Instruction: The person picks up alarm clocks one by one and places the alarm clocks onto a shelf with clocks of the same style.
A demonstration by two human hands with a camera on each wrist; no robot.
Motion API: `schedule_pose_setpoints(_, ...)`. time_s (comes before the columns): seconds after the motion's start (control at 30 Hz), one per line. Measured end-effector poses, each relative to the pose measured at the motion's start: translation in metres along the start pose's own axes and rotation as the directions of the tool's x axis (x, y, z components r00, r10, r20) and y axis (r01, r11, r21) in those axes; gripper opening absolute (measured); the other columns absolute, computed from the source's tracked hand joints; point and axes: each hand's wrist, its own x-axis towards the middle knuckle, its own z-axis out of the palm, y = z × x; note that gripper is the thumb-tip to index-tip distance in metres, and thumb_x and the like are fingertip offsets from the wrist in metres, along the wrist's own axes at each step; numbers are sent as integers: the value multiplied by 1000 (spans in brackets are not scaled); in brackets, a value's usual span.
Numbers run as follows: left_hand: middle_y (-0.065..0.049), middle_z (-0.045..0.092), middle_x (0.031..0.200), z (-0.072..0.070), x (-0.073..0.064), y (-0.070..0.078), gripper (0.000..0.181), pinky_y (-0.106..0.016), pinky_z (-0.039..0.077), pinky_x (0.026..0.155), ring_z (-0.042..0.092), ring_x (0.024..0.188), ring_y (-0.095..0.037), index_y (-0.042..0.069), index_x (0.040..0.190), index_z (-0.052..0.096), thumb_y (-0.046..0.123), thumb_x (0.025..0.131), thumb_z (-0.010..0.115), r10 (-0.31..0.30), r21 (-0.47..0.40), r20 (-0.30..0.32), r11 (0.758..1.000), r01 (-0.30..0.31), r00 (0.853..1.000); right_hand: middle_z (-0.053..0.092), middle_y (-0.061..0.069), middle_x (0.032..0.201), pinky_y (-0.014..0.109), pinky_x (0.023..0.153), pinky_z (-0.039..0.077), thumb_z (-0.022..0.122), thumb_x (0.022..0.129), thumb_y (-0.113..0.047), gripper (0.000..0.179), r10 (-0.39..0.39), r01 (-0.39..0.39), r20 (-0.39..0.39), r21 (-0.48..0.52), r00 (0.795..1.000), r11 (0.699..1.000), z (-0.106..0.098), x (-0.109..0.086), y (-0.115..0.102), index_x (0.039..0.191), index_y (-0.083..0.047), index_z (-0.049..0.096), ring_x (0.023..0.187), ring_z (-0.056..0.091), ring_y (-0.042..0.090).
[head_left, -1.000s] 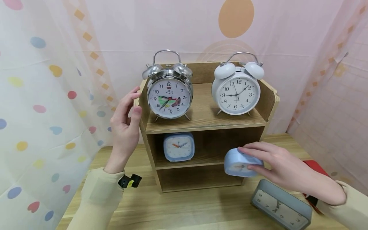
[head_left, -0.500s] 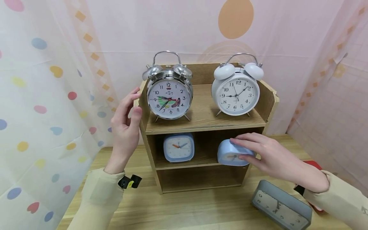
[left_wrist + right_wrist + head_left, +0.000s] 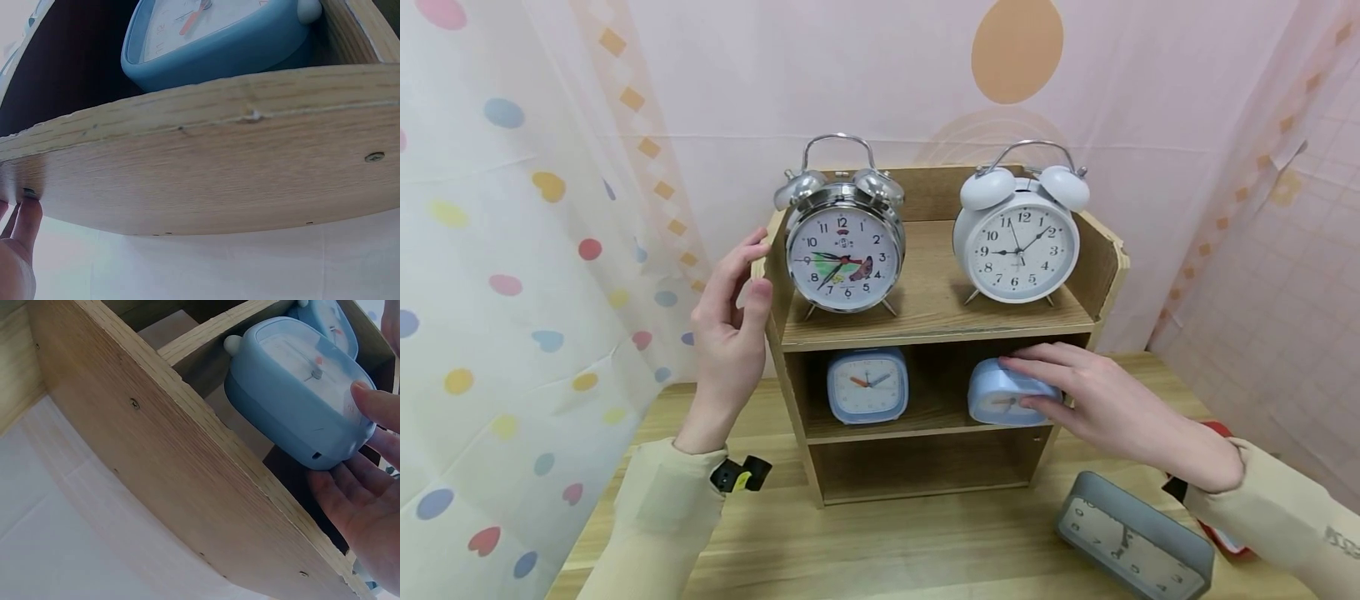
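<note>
Prob. placing step: gripping tilted blue clock (image 3: 994,390) w/ R hand (image 3: 1101,404) at mid shelf (image 3: 936,417), R end; touching L side of cabinet (image 3: 936,334) w/ L hand (image 3: 728,321), fingers loose. Next, likely: level, ease in, let go.

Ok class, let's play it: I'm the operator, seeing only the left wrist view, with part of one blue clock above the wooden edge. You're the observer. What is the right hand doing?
Observer: The right hand holds a second blue clock at the right end of the middle shelf.
Operator: And higher up?
Observer: A silver clock and a white clock stand on the top shelf.
Operator: Down below?
Observer: A grey clock is on the table.
</note>
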Motion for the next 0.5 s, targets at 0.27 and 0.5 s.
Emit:
schedule_pose_setpoints(0.27,-8,61,154,0,-1,0,46,-9,51,73,60,140,-12,-2,137,63,33,108,61,8,1,-1,1000,-8,1000,77,6,122,40,83,64,89,78,-5,53,7,-7,9,18,1000,1000,5,2,2,129,-9,74,108,75,23)
schedule_pose_setpoints(0.5,-8,60,154,-1,-1,0,45,-10,52,77,60,141,-13,-1,138,63,33,108,61,9,0,1,1000,-9,1000,79,5,118,39,83,63,90,76,-4,52,-3,3,-14,1,1000,1000,9,4,6,126,-8,75,107,76,23)
